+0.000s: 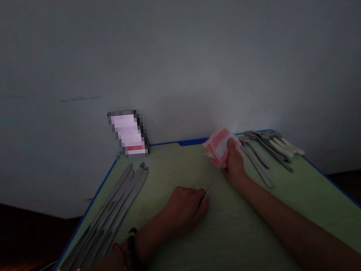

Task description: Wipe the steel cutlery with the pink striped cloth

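Note:
My left hand point(186, 206) rests on the green table point(227, 241), fingers closed on the handle end of a thin metal utensil point(212, 183). The utensil slants up and right into a pink and white cloth point(218, 147). My right hand point(233, 164) is wrapped round that cloth, which covers the utensil's far end. The scene is dim.
A row of long metal utensils point(114, 213) lies along the table's left edge. A pile of spoons and other cutlery point(268, 146) lies at the back right. A blurred upright object point(129, 133) stands at the back left against a plain wall.

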Available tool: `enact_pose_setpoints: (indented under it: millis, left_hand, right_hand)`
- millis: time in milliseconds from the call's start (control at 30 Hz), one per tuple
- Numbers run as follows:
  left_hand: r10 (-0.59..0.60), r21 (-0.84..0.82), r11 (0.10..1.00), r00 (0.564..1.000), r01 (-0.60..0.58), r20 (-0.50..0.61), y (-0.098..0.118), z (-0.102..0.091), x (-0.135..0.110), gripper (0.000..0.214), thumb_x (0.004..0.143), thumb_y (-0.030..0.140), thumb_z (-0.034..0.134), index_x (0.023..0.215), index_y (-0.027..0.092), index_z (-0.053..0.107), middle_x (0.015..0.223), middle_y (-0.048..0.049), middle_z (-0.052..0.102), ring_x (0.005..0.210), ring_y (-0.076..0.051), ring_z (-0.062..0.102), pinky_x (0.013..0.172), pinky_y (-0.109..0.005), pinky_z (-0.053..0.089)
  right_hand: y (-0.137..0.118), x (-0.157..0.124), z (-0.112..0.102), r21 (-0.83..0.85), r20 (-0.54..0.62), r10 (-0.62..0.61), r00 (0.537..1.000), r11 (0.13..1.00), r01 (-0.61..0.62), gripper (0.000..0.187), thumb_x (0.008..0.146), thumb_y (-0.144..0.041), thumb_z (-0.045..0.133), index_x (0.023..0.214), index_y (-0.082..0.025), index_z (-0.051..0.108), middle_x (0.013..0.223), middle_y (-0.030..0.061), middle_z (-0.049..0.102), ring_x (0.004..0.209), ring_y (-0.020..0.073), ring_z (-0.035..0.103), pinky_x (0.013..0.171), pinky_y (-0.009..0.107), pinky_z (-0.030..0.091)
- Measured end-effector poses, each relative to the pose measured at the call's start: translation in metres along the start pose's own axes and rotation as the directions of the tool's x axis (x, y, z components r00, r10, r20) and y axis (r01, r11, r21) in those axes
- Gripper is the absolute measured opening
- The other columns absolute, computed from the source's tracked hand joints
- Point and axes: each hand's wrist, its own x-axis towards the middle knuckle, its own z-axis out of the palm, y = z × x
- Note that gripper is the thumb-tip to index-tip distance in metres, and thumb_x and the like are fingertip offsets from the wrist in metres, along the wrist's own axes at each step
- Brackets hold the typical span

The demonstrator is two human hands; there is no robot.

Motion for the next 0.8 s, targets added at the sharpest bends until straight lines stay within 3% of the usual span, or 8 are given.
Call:
enact_pose_setpoints:
  millis: [133,300,567,700,800]
  left_hand:
    - [-0.06,-0.023,0.998,0.998,0.059,-0.016,0.002,0.001,0.001,0.039,0.095,0.031,0.024,0.076,0.016,0.055,0.068,-0.0042,0.064,0.058,-0.016,0.059,0.058,-0.027,0.04]
    - [-0.058,-0.02,0.998,0.998,0.057,-0.021,0.001,-0.002,0.001,0.038,0.095,0.03,0.025,0.081,0.015,0.056,0.07,-0.005,0.064,0.061,-0.017,0.06,0.06,-0.028,0.041]
    - [0.115,-0.042,0.993,0.993,-0.114,0.023,-0.002,-0.005,-0.002,0.036,0.096,0.03,0.023,0.076,0.017,0.05,0.067,-0.0012,0.06,0.057,-0.014,0.056,0.06,-0.026,0.041]
    - [0.098,0.007,0.995,0.995,-0.098,0.005,-0.001,0.001,-0.002,0.036,0.096,0.031,0.024,0.076,0.018,0.05,0.068,-0.0018,0.061,0.059,-0.015,0.057,0.059,-0.027,0.041]
    - [0.061,0.032,0.998,0.998,-0.06,-0.006,0.0,0.004,-0.001,0.037,0.096,0.031,0.022,0.078,0.017,0.052,0.068,-0.0028,0.062,0.058,-0.016,0.058,0.059,-0.028,0.042]
  right_hand:
    - [-0.001,-0.03,0.015,-0.162,0.125,0.028,0.992,0.987,-0.008,0.048,0.075,-0.064,0.047,0.069,-0.017,0.055,0.056,-0.0009,0.056,0.05,0.0112,0.048,0.048,0.023,0.037]
    - [0.003,-0.03,0.016,-0.124,0.142,0.045,0.989,0.992,-0.027,0.052,0.076,-0.066,0.042,0.072,-0.017,0.057,0.059,0.0006,0.057,0.052,0.0115,0.05,0.048,0.023,0.038]
    - [-0.01,0.018,-0.005,0.152,-0.002,-0.013,1.0,0.988,0.013,0.04,0.075,-0.056,0.055,0.082,-0.016,0.059,0.067,0.0,0.063,0.054,0.0116,0.056,0.048,0.022,0.044]
    - [-0.016,0.03,-0.014,0.294,-0.094,-0.047,0.994,0.953,0.073,0.03,0.079,-0.045,0.053,0.086,-0.016,0.056,0.074,0.0001,0.065,0.06,0.0123,0.06,0.052,0.024,0.05]
    - [-0.015,0.028,-0.014,0.215,-0.207,-0.086,0.974,0.968,0.131,0.031,0.078,-0.047,0.053,0.081,-0.016,0.056,0.067,-0.0009,0.062,0.058,0.0119,0.057,0.052,0.024,0.049]
